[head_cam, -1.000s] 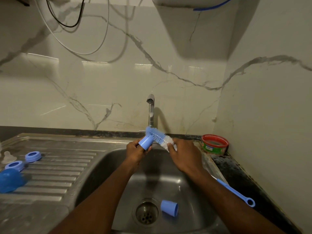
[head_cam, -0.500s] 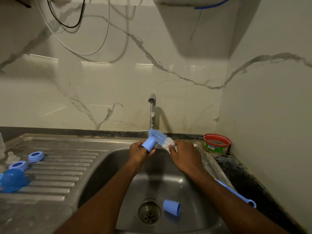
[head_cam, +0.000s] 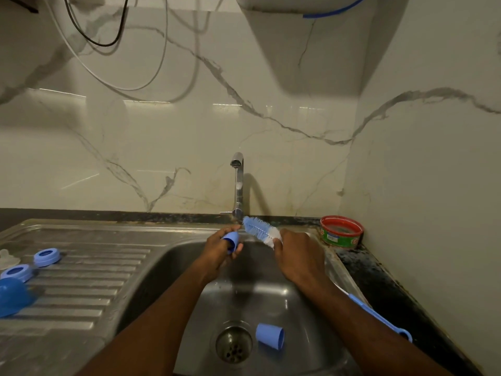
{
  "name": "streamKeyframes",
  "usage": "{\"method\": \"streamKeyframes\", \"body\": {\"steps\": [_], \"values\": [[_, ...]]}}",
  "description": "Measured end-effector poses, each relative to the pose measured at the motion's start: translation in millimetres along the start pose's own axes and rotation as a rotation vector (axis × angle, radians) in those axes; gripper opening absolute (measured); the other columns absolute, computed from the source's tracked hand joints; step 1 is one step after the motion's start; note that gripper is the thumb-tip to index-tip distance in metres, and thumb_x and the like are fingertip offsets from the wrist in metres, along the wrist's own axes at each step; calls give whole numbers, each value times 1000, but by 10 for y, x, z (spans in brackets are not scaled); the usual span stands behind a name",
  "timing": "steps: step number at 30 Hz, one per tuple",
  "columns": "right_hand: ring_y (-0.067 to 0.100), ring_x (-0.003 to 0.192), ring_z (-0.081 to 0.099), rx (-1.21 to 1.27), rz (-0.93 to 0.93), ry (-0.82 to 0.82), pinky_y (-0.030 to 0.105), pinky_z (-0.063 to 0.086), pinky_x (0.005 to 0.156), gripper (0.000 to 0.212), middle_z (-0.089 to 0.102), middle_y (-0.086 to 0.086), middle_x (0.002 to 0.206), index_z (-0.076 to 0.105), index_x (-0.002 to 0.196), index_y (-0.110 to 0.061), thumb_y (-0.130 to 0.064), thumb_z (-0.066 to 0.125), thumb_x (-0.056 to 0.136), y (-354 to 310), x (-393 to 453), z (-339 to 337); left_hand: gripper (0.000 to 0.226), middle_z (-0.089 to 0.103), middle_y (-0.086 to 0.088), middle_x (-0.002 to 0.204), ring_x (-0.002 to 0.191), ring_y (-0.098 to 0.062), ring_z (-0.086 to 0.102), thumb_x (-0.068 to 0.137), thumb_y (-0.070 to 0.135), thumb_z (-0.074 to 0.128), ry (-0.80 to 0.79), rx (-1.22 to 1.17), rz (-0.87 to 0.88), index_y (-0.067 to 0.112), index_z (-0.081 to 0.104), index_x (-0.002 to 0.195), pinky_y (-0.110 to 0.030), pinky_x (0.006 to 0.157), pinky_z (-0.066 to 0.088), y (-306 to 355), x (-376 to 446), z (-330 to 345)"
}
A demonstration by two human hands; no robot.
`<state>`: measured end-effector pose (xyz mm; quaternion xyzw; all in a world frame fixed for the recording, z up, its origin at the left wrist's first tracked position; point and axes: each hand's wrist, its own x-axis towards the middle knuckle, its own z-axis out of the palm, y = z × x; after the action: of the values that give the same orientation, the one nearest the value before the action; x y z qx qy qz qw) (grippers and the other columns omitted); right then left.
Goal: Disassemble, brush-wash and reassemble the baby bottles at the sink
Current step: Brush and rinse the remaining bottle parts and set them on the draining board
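My left hand (head_cam: 221, 246) grips a small blue bottle cap (head_cam: 231, 238) over the sink basin (head_cam: 187, 270), under the tap (head_cam: 238, 183). My right hand (head_cam: 298, 255) holds a bottle brush (head_cam: 259, 230) near its blue and white bristles, which stick out just right of the cap, outside it. The brush's long blue handle (head_cam: 379, 318) runs back along my right forearm. A second blue cap (head_cam: 269, 335) lies on its side by the drain (head_cam: 233, 343). Two blue collar rings (head_cam: 46, 257) (head_cam: 16, 273), a clear teat (head_cam: 7, 257) and a blue dome (head_cam: 13, 297) sit on the drainboard at left.
A red-rimmed green tub (head_cam: 341, 231) stands on the dark counter right of the sink. The ribbed steel drainboard (head_cam: 86, 289) stretches to the left. Marble walls close in behind and on the right, and cables hang at the upper left.
The brush head has come out of the blue cap and now sits beside it. My left hand has turned the cap downward into its fingers.
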<state>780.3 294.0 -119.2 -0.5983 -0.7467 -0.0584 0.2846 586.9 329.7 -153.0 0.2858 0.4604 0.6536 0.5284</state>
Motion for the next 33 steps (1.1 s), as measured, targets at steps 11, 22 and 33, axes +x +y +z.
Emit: {"method": "streamKeyframes", "body": {"steps": [11, 22, 33], "values": [[21, 98, 65, -36, -12, -19, 30, 39, 67, 30, 70, 2, 112, 61, 121, -25, -44, 47, 103, 14, 14, -18, 46, 61, -29, 129, 103, -34, 73, 93, -10, 57, -326, -18, -162, 6, 47, 135, -38, 82, 62, 71, -101, -34], [20, 93, 66, -13, -7, 12, 32, 48, 69, 32, 71, 1, 109, 64, 122, -25, -46, 50, 101, 78, 37, 1, 50, 64, -13, 113, 91, -23, 70, 99, 57, 47, -138, 705, 160, 15, 54, 124, -35, 66, 63, -41, -119, -154], [18, 85, 67, -108, -19, 76, 29, 44, 62, 33, 71, -3, 99, 65, 116, -29, -52, 51, 96, 104, 63, -135, 42, 55, 3, 125, 123, -20, 46, 81, 43, 79, 40, 1796, 681, 31, 65, 119, -35, 99, 44, 48, 49, -343]]}}
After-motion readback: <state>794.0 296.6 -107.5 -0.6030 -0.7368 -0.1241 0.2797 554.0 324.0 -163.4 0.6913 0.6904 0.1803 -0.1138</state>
